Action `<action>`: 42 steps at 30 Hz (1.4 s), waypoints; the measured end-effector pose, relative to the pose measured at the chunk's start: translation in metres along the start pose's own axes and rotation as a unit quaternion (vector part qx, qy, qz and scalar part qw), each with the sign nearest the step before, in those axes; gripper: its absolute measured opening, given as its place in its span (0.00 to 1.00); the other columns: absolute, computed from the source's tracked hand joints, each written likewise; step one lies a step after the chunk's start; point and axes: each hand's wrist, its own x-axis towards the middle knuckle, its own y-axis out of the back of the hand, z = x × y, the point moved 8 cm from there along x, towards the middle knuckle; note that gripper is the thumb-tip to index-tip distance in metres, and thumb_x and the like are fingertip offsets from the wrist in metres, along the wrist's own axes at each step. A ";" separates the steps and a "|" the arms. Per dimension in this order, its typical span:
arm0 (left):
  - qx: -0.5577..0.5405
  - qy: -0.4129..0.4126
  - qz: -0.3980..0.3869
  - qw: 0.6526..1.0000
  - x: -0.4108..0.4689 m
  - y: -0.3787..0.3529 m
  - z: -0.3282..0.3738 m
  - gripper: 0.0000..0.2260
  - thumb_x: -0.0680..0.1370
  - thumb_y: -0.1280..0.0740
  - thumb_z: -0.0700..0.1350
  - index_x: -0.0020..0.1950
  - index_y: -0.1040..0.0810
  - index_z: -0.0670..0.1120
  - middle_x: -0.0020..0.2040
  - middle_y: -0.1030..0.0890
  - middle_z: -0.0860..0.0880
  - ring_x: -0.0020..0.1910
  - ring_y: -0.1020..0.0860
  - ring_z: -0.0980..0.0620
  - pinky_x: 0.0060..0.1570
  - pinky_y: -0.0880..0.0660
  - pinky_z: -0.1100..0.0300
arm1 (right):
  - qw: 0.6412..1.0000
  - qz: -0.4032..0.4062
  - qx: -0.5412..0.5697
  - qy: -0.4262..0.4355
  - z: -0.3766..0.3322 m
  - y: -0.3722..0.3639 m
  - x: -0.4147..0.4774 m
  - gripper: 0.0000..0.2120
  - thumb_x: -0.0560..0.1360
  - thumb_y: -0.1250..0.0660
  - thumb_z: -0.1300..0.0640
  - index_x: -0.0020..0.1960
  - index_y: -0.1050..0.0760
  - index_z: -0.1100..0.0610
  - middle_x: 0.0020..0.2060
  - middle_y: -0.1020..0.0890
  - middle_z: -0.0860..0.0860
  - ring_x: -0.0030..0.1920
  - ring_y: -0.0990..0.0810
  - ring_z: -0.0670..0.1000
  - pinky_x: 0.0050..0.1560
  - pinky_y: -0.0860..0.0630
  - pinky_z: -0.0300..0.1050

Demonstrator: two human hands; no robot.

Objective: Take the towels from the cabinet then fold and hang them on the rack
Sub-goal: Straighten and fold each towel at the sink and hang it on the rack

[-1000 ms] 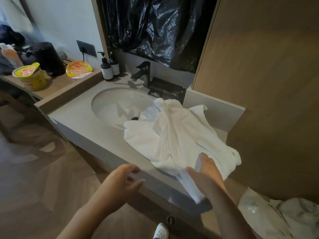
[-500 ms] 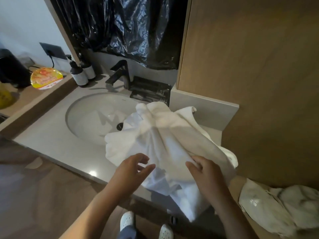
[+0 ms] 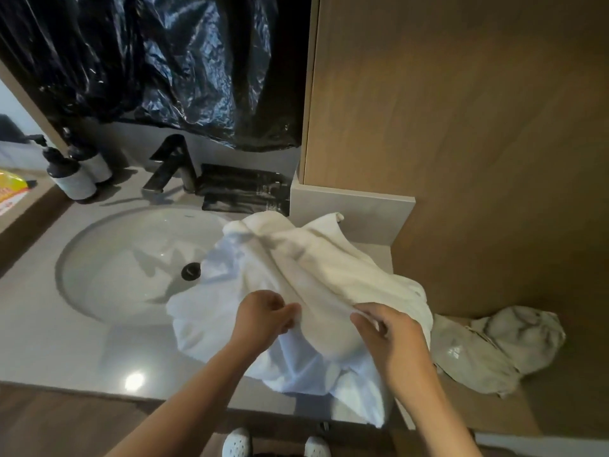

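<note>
White crumpled terry towel [image 3: 323,265] is sprawling fwd across grey worktop [image 3: 66,351]; left grip [image 3: 263,316] & right grip [image 3: 392,338] are each pinching its near fold.

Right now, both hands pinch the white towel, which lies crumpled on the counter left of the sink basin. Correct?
Wrong side. The head view shows the left hand and right hand pinching the white towel, crumpled on the counter right of the sink basin.

The towel [image 3: 296,275] was plain white. The counter [image 3: 82,351] was grey, the tap [image 3: 171,163] black, the plastic sheet [image 3: 164,61] at the upper left glossy black, the wall panel [image 3: 461,127] at the right brown woodgrain.
</note>
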 end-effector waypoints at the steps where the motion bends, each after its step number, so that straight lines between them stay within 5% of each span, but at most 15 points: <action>1: -0.010 -0.002 -0.002 1.000 0.000 0.001 0.001 0.14 0.73 0.29 0.43 0.35 0.22 0.32 0.30 0.17 0.45 0.36 0.17 0.44 0.47 0.19 0.48 | 1.000 0.005 0.011 0.004 -0.002 0.001 -0.001 0.06 0.78 0.34 0.50 0.46 0.22 0.38 0.40 0.19 0.32 0.45 0.22 0.34 0.45 0.30 0.25; 10: -0.075 -0.142 0.032 0.986 -0.009 0.057 0.070 0.14 0.75 0.29 0.44 0.35 0.24 0.35 0.29 0.18 0.50 0.33 0.17 0.51 0.46 0.19 0.46 | 0.991 0.074 0.108 0.033 -0.046 0.046 0.011 0.08 0.79 0.36 0.53 0.50 0.19 0.43 0.45 0.17 0.34 0.48 0.20 0.36 0.45 0.25 0.28; 18: -0.184 -0.235 0.028 0.954 -0.028 0.092 0.153 0.08 0.75 0.28 0.38 0.38 0.24 0.39 0.29 0.19 0.46 0.27 0.21 0.57 0.32 0.25 0.69 | 0.967 0.155 0.144 0.142 -0.127 0.109 0.040 0.08 0.80 0.37 0.57 0.51 0.18 0.50 0.43 0.16 0.41 0.45 0.19 0.42 0.44 0.26 0.32; 23: -0.200 -0.301 0.015 0.933 -0.036 0.103 0.183 0.05 0.74 0.28 0.38 0.42 0.21 0.37 0.30 0.18 0.47 0.29 0.20 0.56 0.34 0.24 0.67 | 0.953 0.199 0.140 0.181 -0.148 0.130 0.051 0.10 0.80 0.37 0.57 0.48 0.19 0.46 0.43 0.17 0.38 0.46 0.19 0.40 0.42 0.28 0.26; 26: -0.156 -0.266 0.025 0.951 -0.023 0.093 0.165 0.06 0.75 0.28 0.40 0.43 0.21 0.37 0.32 0.17 0.46 0.31 0.19 0.57 0.35 0.23 0.66 | 0.963 0.196 0.133 0.125 -0.122 0.116 0.059 0.09 0.80 0.36 0.59 0.49 0.20 0.46 0.43 0.17 0.40 0.46 0.19 0.40 0.44 0.28 0.28; 28: -0.112 -0.228 0.039 0.967 -0.009 0.084 0.141 0.08 0.75 0.28 0.41 0.40 0.23 0.38 0.34 0.17 0.43 0.33 0.19 0.53 0.36 0.22 0.64 | 0.976 0.162 0.131 0.057 -0.092 0.096 0.061 0.10 0.79 0.35 0.57 0.59 0.23 0.49 0.51 0.19 0.42 0.51 0.21 0.42 0.50 0.27 0.35; 31: -0.041 -0.208 0.066 0.975 0.006 0.070 0.106 0.11 0.75 0.28 0.41 0.36 0.26 0.42 0.36 0.20 0.42 0.38 0.22 0.46 0.41 0.26 0.58 | 0.987 0.071 0.135 -0.058 -0.046 0.057 0.048 0.27 0.78 0.33 0.49 0.74 0.37 0.45 0.68 0.32 0.40 0.61 0.30 0.40 0.56 0.30 0.35; 33: -0.015 -0.227 0.113 0.967 0.007 0.068 0.093 0.09 0.73 0.26 0.40 0.37 0.25 0.44 0.42 0.22 0.45 0.43 0.26 0.50 0.45 0.29 0.65 | 0.988 0.071 0.100 -0.094 -0.025 0.047 0.031 0.29 0.76 0.32 0.48 0.75 0.38 0.44 0.70 0.36 0.40 0.61 0.32 0.40 0.54 0.31 0.33; 37: 0.015 -0.231 0.151 0.961 0.013 0.071 0.081 0.08 0.71 0.24 0.43 0.36 0.22 0.48 0.61 0.31 0.52 0.51 0.29 0.62 0.45 0.36 0.82 | 0.985 0.049 0.013 -0.163 0.007 0.028 0.007 0.28 0.74 0.30 0.44 0.71 0.33 0.48 0.69 0.30 0.49 0.64 0.27 0.51 0.62 0.26 0.48; 39: 0.036 -0.226 0.118 0.966 0.018 0.066 0.078 0.11 0.72 0.25 0.47 0.33 0.24 0.49 0.57 0.24 0.55 0.55 0.26 0.58 0.45 0.36 0.77 | 0.980 0.014 -0.038 -0.196 0.018 0.015 0.000 0.34 0.72 0.31 0.38 0.73 0.35 0.50 0.69 0.30 0.49 0.66 0.28 0.52 0.64 0.28 0.50; 42: 0.019 -0.193 0.093 0.977 0.021 0.062 0.071 0.11 0.72 0.26 0.51 0.38 0.26 0.50 0.43 0.21 0.57 0.44 0.19 0.57 0.35 0.33 0.73 | 0.972 -0.007 -0.104 -0.211 0.029 0.001 -0.003 0.37 0.71 0.33 0.34 0.73 0.37 0.51 0.68 0.29 0.50 0.66 0.29 0.53 0.62 0.29 0.49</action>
